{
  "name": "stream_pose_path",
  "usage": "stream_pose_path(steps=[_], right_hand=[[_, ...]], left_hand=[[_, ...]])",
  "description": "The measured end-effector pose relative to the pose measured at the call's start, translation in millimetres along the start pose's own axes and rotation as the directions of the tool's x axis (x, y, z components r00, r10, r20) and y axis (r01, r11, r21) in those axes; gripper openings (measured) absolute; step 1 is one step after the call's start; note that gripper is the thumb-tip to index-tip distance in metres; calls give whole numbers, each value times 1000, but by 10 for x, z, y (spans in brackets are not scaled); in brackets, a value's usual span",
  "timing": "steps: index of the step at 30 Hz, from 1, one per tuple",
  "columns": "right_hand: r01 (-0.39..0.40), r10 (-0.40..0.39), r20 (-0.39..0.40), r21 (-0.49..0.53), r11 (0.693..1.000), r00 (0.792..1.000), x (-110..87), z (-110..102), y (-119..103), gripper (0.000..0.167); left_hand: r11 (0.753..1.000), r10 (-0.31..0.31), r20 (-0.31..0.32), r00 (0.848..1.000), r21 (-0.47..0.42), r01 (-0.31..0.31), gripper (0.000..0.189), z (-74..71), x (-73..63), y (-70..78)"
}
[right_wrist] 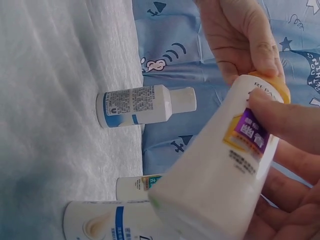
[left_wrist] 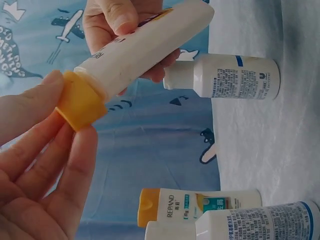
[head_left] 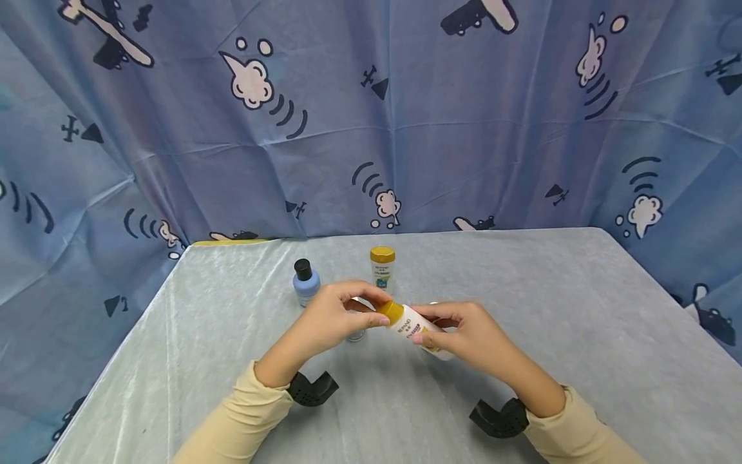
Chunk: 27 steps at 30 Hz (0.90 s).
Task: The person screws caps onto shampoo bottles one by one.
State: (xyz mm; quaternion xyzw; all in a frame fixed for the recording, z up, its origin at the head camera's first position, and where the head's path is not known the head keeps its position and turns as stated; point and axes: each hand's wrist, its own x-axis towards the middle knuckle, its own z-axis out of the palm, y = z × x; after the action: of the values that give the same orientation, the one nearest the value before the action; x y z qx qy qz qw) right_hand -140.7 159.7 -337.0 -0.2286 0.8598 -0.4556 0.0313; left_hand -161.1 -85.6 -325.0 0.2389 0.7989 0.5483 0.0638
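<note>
Between both hands, above the table, a white shampoo bottle (head_left: 409,323) is held at a slant, its yellow cap (left_wrist: 81,101) towards the left hand. My left hand (head_left: 332,322) pinches that cap between thumb and fingertips. In the left wrist view the cap sits at the bottle's mouth, slightly askew to the body. My right hand (head_left: 464,332) grips the bottle's body, its thumb across the printed front. A purple label (right_wrist: 251,131) shows on that front in the right wrist view. The bottle's far side is hidden by the right fingers.
Behind the hands stand a blue bottle (head_left: 304,287) with a black cap and another yellow-capped white bottle (head_left: 382,267). A white-capped bottle (left_wrist: 240,76) stands beyond the right hand. Another white bottle (left_wrist: 257,224) is near the left hand. A patterned curtain (head_left: 371,129) hangs behind the table (head_left: 580,309).
</note>
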Motion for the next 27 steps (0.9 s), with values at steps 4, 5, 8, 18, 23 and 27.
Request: stream_pose_path(steps=[4,5,8,18,23,27], right_hand=[[-27,26,24,42,999,999,-6,-24,-21,41],[-32,31,29,52,998,999,-7,-29,-23,42],[-53,49,41,82,995,998,-5,-35,-25,43],[-68,67,12,129,989,998,-5,-9,7,41],[-96,99,-23,109,989,995,-17,-9,-13,42],[-70,73,-46,72,995,996,-8,-11,-11,41]], left_hand=[[997,71,32,997,5,-71,26,-9,-4,-7],[997,76,34,997,10,-77,26,-11,-7,-7],[995,96,38,995,36,-97,26,-17,-14,-6],[998,55,23,998,-18,-55,60,-74,-66,53],[987,-128,-77,989,-104,119,55,-44,-77,85],[972,-224,-102,969,-101,214,45,32,-33,99]])
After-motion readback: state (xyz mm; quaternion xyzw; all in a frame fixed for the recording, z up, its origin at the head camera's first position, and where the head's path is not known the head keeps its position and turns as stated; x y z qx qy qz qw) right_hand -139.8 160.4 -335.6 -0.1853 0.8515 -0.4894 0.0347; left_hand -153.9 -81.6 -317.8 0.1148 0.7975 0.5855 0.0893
